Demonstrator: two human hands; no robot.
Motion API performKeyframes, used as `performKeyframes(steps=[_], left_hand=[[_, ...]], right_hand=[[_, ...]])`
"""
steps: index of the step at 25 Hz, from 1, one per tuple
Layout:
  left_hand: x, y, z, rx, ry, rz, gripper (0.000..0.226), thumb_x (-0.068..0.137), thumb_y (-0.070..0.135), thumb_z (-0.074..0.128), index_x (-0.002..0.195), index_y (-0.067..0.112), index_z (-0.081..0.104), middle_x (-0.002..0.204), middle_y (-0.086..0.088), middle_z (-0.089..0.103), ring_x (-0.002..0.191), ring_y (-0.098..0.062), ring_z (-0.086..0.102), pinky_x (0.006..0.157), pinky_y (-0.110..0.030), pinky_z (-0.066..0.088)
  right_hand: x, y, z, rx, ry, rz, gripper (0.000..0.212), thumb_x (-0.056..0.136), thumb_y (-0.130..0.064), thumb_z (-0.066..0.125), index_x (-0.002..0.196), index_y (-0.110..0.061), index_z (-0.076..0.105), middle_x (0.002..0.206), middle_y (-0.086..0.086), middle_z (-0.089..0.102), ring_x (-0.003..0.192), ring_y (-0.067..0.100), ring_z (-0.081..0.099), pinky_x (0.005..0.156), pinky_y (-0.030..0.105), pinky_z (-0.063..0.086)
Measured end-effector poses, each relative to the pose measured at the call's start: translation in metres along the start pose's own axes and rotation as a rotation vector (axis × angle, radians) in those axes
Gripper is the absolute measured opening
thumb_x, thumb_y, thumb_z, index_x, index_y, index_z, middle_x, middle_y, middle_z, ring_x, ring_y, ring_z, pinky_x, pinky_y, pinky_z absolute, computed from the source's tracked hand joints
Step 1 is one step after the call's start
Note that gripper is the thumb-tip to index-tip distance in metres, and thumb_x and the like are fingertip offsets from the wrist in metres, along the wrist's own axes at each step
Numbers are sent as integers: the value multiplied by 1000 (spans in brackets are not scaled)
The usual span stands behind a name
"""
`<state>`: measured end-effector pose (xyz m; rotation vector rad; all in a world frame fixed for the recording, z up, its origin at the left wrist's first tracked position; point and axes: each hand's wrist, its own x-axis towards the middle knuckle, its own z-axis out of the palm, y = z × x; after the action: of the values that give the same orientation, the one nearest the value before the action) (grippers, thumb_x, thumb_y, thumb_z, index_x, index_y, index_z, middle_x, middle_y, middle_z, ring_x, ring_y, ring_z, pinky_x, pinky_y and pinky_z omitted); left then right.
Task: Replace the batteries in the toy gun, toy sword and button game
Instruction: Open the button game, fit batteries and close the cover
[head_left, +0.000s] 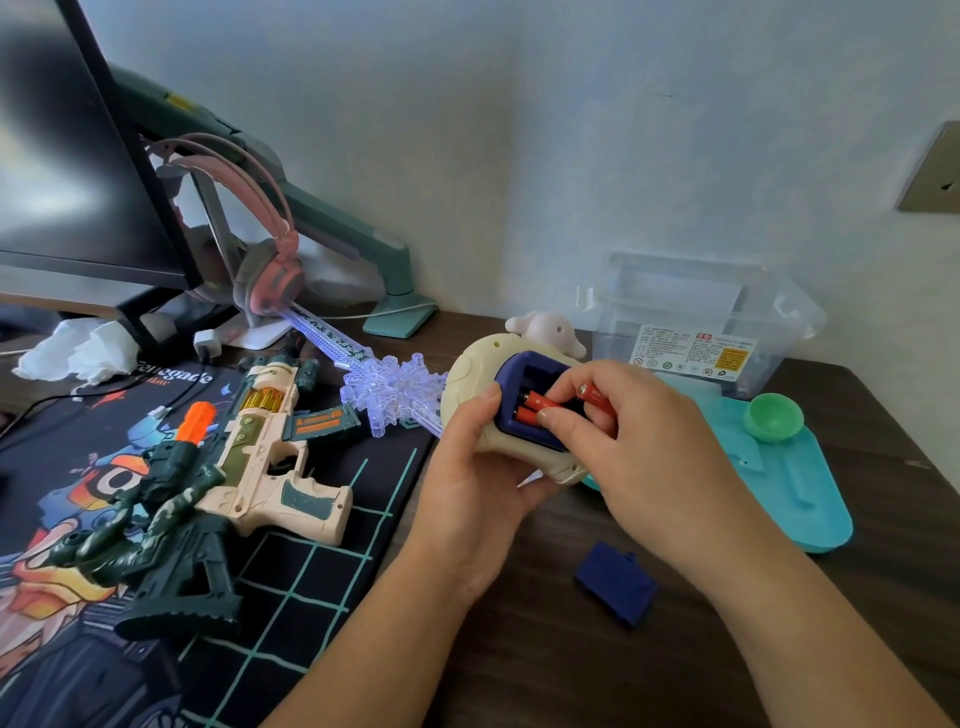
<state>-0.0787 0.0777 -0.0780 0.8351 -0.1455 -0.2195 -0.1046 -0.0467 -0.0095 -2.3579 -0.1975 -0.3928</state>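
the left hand (467, 499) grips the cream button game (465, 382) from below, thumb curled onto the rim of its open navy battery compartment (511, 371), holding it tilted above the dark wooden desk (571, 675). the right hand (644, 447) pinches a red battery (597, 393) between thumb and fingers at the compartment's right edge, and one fingertip rests on the two red batteries (535, 402) already lying inside. print on the batteries is too small to read. the navy battery cover (615, 582) lies loose on the desk, near the right forearm.

the toy gun (260, 457), cream and dark green with an orange muzzle, lies on a printed mouse mat (311, 571) whose white lettering reads roughly "renegade". the clear toy sword (384, 389) with a snowflake guard lies just behind the gun, its guard beside the game.

at the back right stands a clear plastic box (696, 291) with a white label (691, 353); its text is illegible. a teal lid (795, 493) lies in front, a green half-shell (773, 417) on it.
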Motion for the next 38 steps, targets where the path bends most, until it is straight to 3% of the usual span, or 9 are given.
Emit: performKeyframes(steps=[4, 8, 11, 14, 17, 22, 26, 31, 38], left_hand=[[1, 2, 0, -91, -14, -24, 46, 91, 42, 53, 126, 14, 66, 123, -17, 67, 110, -29, 66, 87, -47, 56], [2, 5, -2, -166, 2, -68, 58, 90, 46, 49, 134, 9, 60, 131, -21, 64, 113, -34, 64, 94, -50, 52], [2, 6, -5, -173, 10, -66, 62, 89, 48, 53, 138, 9, 57, 137, -22, 59, 117, -36, 61, 97, -51, 52], [3, 4, -5, -176, -6, -77, 62, 90, 48, 53, 138, 9, 56, 137, -23, 59, 116, -35, 60, 98, -52, 51], [4, 3, -4, -176, 18, -76, 55, 88, 45, 52, 130, 11, 63, 128, -20, 65, 114, -35, 63, 88, -48, 56], [3, 4, -4, -111, 27, -25, 45, 88, 43, 49, 116, 16, 71, 113, -13, 72, 97, -24, 71, 76, -36, 58], [3, 3, -6, -31, 51, 23, 40, 88, 40, 50, 111, 16, 72, 109, -13, 73, 95, -24, 71, 77, -36, 57], [4, 1, -5, 63, 74, 18, 45, 83, 41, 59, 117, 14, 71, 112, -17, 70, 103, -28, 66, 87, -43, 50], [3, 4, -4, -76, -2, -29, 45, 92, 41, 48, 121, 15, 69, 121, -19, 67, 111, -32, 63, 88, -47, 54]], right_hand=[[3, 5, -2, 261, -25, 137, 7, 91, -34, 57, 96, -29, 60, 84, -14, 59, 74, -2, 57, 61, 11, 44], [9, 2, -14, 1321, -117, 435, 12, 86, -18, 56, 84, -8, 63, 75, 4, 60, 61, 11, 49, 50, 23, 39], [10, 2, -23, 1571, -218, 601, 19, 84, -13, 51, 99, -9, 61, 78, 9, 63, 56, 13, 55, 38, 17, 38], [10, 2, -20, 1422, -218, 604, 14, 79, -25, 57, 85, -13, 61, 67, 4, 52, 51, 11, 48, 32, 16, 29], [3, 0, -11, 719, -53, 326, 24, 85, -42, 60, 68, -25, 62, 56, -8, 49, 48, 5, 43, 37, 15, 29], [-6, -2, 11, -155, -69, -80, 35, 94, -48, 44, 128, -50, 51, 102, -23, 56, 87, -4, 47, 66, 8, 36], [-6, -4, 14, -107, -14, -70, 30, 89, -44, 56, 119, -44, 61, 100, -21, 59, 85, 0, 51, 70, 9, 38], [-2, -1, 5, 5, -129, 52, 10, 87, -40, 62, 95, -39, 56, 68, -17, 50, 67, -1, 51, 56, 12, 33], [1, 5, -2, 419, -62, 69, 7, 86, -30, 64, 92, -33, 62, 80, -8, 60, 59, -3, 52, 50, 10, 41]])
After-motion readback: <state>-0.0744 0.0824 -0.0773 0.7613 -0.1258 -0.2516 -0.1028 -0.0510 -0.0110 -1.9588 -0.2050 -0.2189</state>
